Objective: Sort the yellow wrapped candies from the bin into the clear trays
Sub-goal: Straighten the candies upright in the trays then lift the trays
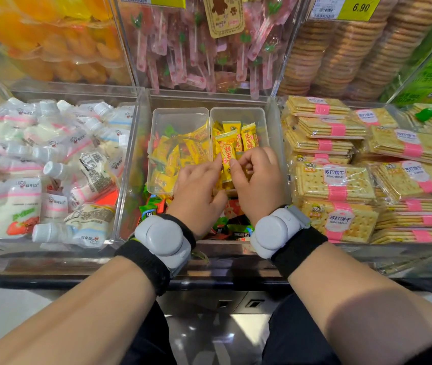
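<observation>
Two clear trays stand side by side in the middle bin (141,159). The left tray (180,113) holds a loose heap of yellow wrapped candies. In the right tray (238,111) several yellow candies stand upright in a row. One yellow candy with red print (227,156) is pinched between my left hand (196,185) and my right hand (257,180), at the near end of the right tray. Both hands hide the trays' near edges. Green, red and orange wrapped candies (151,206) lie in the bin below my wrists.
White drink pouches (51,167) fill the bin on the left. Packs of soda crackers (341,180) are stacked on the right. Behind stand clear boxes of orange snacks, pink lollipops (196,48) and round biscuits (341,48). A dark counter edge (222,283) runs under my forearms.
</observation>
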`<state>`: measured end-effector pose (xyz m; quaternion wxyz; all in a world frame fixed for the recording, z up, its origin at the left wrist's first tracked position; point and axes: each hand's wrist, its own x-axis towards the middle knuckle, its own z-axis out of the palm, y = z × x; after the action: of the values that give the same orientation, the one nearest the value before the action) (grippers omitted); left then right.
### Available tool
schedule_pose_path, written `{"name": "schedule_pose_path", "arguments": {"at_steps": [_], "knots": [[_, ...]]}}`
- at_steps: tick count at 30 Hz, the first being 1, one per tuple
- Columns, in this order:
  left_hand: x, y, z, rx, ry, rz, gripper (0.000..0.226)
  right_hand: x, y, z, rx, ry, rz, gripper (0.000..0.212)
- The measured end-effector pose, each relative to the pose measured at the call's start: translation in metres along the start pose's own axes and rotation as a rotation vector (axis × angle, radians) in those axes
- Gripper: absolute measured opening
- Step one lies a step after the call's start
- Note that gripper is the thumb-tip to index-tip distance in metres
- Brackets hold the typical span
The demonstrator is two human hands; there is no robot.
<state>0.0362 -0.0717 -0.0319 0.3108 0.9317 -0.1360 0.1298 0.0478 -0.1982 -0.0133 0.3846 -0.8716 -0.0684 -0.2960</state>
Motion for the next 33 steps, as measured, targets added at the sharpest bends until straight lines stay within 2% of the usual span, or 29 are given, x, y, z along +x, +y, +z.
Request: {"name": "schedule_pose_path", "arguments": {"at_steps": [7,10,14,23,28,33], "knots": [[-0.004,0.004,0.003,0.090,0.000,0.018,0.057,0.001,0.005,0.002,-0.145,-0.115,0.023,0.021],[-0.005,0.004,0.002,0.039,0.005,0.012,0.056,0.001,0.006,0.003,-0.153,-0.099,0.022,0.019],[-0.006,0.005,0.001,0.002,-0.011,0.039,0.052,0.001,0.006,0.002,-0.161,-0.071,0.006,0.007],[-0.007,0.007,0.003,0.147,-0.079,0.073,0.040,0.000,0.014,0.007,-0.243,-0.157,-0.018,0.013],[-0.008,0.010,0.000,0.093,-0.038,0.039,0.045,0.002,0.011,0.008,-0.221,-0.138,0.007,0.009],[-0.011,0.014,-0.008,0.044,0.058,0.015,0.035,0.002,0.003,0.005,-0.179,-0.116,0.020,0.010]]}}
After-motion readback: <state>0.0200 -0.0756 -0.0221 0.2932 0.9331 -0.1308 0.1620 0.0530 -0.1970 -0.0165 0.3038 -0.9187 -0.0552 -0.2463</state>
